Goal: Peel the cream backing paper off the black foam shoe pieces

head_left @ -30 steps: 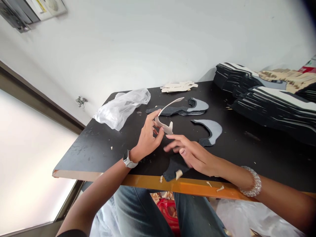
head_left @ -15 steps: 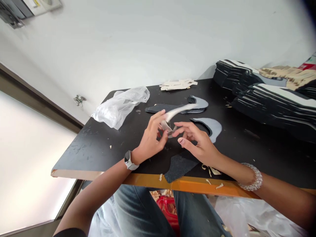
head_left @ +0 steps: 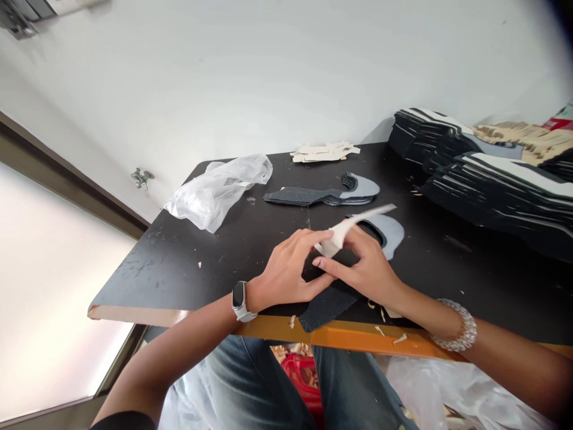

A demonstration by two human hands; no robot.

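My left hand [head_left: 286, 272], with a white-strapped watch on the wrist, and my right hand [head_left: 362, 266], with a beaded bangle, meet over the table. Together they pinch a curved cream strip [head_left: 344, 227], probably foam, whose free end points to the right. Beneath the hands lies a flat cut-out with a dark felt part [head_left: 329, 306] and a grey part [head_left: 387, 233], partly hidden by my right hand. A small stack of similar cut-outs [head_left: 322, 196] lies farther away.
The black table top [head_left: 179, 269] has an orange front edge. A crumpled plastic bag [head_left: 215, 194] and cream offcuts [head_left: 324, 153] lie at the back. Tall stacks of black-and-white pieces [head_left: 492, 179] stand at the right. A red basket [head_left: 302, 379] sits below.
My hands have moved closer together and to the right. The cream strip has swung to point right, now over the grey cut-out. The dark cut-out has gone partly under my hands.
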